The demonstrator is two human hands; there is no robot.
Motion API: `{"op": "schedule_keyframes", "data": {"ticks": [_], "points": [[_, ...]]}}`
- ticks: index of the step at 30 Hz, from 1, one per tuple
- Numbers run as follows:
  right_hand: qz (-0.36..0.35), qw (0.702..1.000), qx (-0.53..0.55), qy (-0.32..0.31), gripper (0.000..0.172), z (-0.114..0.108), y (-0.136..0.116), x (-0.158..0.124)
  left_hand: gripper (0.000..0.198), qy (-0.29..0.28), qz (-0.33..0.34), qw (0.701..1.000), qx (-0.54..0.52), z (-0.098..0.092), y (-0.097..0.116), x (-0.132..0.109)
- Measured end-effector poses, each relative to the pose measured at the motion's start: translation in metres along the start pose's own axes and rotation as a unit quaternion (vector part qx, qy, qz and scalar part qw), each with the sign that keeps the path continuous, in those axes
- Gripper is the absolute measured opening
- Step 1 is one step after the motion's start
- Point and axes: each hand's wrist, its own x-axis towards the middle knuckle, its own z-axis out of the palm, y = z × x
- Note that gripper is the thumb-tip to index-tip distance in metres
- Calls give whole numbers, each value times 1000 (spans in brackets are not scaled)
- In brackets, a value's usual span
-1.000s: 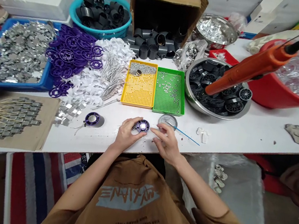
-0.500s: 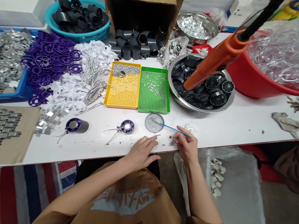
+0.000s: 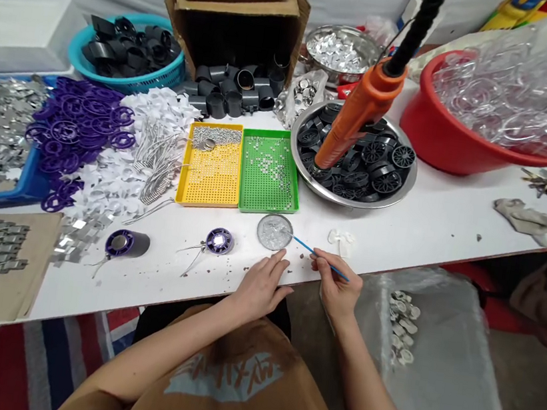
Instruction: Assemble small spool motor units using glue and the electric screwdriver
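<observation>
Open table edge (image 3: 305, 279) separates the outstretched left hand (image 3: 260, 286) from the right hand (image 3: 341, 290) pinching a blue stick (image 3: 306, 245).

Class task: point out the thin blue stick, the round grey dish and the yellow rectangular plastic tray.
Thin blue stick (image 3: 304, 245): head view, on its shaft.
Round grey dish (image 3: 258, 230): head view, on its rim.
Yellow rectangular plastic tray (image 3: 207, 193): head view, on its bare perforated floor.
</observation>
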Motion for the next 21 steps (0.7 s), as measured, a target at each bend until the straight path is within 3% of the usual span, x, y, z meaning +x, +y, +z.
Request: {"op": "schedule_keyframes", "data": {"ticks": [9,14,21], "points": [[36,998,40,17,18,21,9,4,46,22,-17,999,-15,8,5,12],[63,998,19,17,17,17,5,-8,45,37,-21,999,-19,10,6,14],[80,993,47,72,17,13,3,-11,45,46,-17,999,-23,12,5,11]]}}
